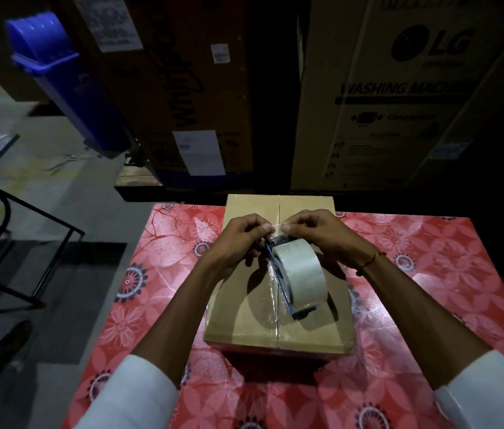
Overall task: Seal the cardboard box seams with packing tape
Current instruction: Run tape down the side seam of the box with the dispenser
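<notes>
Left hand (238, 239) and right hand (315, 233) pinch a stretched tape end (278, 227) above the box (244, 320) centred on the table (430, 274); the roll (298, 277) rests on top, with clear tape apparently laid along the near centre seam and the far part untaped.

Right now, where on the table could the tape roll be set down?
Bare cloth of the table lies right of the cardboard box and left of it. The box top is crowded: the tape roll, left hand and right hand.
</notes>
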{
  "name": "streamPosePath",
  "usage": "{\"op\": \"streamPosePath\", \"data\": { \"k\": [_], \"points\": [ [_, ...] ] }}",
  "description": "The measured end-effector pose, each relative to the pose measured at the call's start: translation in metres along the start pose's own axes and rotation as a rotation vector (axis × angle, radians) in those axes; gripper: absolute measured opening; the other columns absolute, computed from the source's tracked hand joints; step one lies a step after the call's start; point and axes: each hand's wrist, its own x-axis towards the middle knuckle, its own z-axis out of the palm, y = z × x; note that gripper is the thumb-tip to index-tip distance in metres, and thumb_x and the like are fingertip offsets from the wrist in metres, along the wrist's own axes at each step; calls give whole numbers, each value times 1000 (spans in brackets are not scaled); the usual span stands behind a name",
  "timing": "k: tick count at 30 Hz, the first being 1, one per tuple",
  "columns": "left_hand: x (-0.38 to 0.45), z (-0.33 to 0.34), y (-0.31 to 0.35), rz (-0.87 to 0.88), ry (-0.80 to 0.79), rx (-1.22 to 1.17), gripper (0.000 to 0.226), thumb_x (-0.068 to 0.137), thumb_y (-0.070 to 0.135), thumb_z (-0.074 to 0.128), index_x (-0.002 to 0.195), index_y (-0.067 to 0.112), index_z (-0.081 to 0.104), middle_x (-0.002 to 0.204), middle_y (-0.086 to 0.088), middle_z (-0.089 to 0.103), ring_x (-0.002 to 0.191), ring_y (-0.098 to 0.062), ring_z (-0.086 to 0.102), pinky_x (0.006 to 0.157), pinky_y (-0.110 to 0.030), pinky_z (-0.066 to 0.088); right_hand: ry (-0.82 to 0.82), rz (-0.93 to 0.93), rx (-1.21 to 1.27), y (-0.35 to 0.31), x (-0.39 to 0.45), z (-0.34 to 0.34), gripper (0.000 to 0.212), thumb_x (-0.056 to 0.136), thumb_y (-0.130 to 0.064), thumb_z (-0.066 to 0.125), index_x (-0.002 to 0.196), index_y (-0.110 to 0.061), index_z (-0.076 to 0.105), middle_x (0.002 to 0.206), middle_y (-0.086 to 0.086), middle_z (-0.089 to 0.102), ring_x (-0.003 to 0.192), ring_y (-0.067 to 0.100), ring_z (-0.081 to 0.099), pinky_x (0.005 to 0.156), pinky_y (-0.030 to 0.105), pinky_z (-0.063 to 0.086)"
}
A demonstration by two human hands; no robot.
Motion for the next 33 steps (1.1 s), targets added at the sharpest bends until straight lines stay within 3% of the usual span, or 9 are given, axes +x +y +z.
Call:
{"op": "streamPosePath", "data": {
  "k": [4,8,11,14,21,24,28,31,33],
  "points": [
    [-2,3,1,-8,29,-16,21,103,18,52,103,1,64,71,-1,60,51,-9,51,44,-25,39,40,-10,-21,3,3,3,18,95,-15,67,100,2,71,103,24,71,89,26,67,85,43,55],
    [-3,6,3,16,0,73,16,97,25,61,96,10,65,75,-3,62,54,-12,53,44,-24,41,56,-18,22,1,0,9,17,98,-15,63,98,2,69,96,16,68,82,18,66,71,25,55],
    [0,12,0,30,4,47,12,96,20,64,91,9,65,82,-11,65,67,-23,59,55,-32,48,90,-37,87,3,-5,17,16,99,-13,59,97,1,66,91,11,66,76,10,65,64,17,53],
    [2,16,-6,53,74,60,14,95,20,63,90,8,65,85,-13,66,78,-27,62,66,-38,51,107,-77,110,7,-9,23,16,100,-17,60,97,-2,65,93,17,66,80,15,65,68,22,53],
    [-2,22,-9,133,169,155,13,97,18,61,87,11,67,78,-5,67,72,-17,62,62,-31,50,117,-18,184,13,-13,19,19,91,-19,72,107,-9,72,115,15,67,106,29,69,90,43,59],
    [-4,22,-13,142,176,125,14,96,19,61,86,12,67,76,-5,67,68,-16,61,60,-33,49,107,-53,56,11,-11,19,15,93,-16,69,104,-6,73,112,11,65,104,24,68,89,37,58],
    [-7,22,-16,170,190,64,15,96,21,61,88,10,67,75,-5,66,66,-17,61,59,-33,48,130,-51,93,5,-13,25,17,97,-16,64,104,-2,70,112,15,69,98,21,70,79,26,57],
    [-9,25,-14,186,210,58,16,97,19,61,90,7,67,76,-5,66,64,-13,59,58,-29,48,148,-57,64,6,-12,30,15,99,-19,61,102,-5,68,111,16,69,101,31,69,85,40,55],
    [-9,25,-13,188,207,56,16,98,18,61,90,5,66,76,-5,65,63,-10,58,58,-27,47,151,-74,47,7,-12,32,15,100,-20,60,102,-6,66,107,18,70,99,35,69,83,42,54]
  ]
}}
